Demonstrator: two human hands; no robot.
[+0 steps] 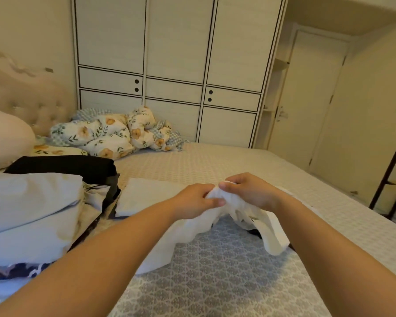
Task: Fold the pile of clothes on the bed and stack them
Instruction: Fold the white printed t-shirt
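We note left hand (196,199) and right hand (249,191) both pinching white garment (229,216), bunched between grips, draping onto bed (215,165)

A white garment (229,216) of thin, slightly ribbed cloth is lifted at its top, where both hands bunch it together: the left hand (196,201) and the right hand (249,191) pinch it side by side. From there it hangs down and spreads over the bed (226,282), with a wavy lower edge. Behind it a folded white piece (146,196) lies flat on the bed. At the left lies the pile of clothes (32,213): pale blue cloth on top, a black garment (62,167) behind it, and a dark blue patterned cloth (14,272) at its near edge.
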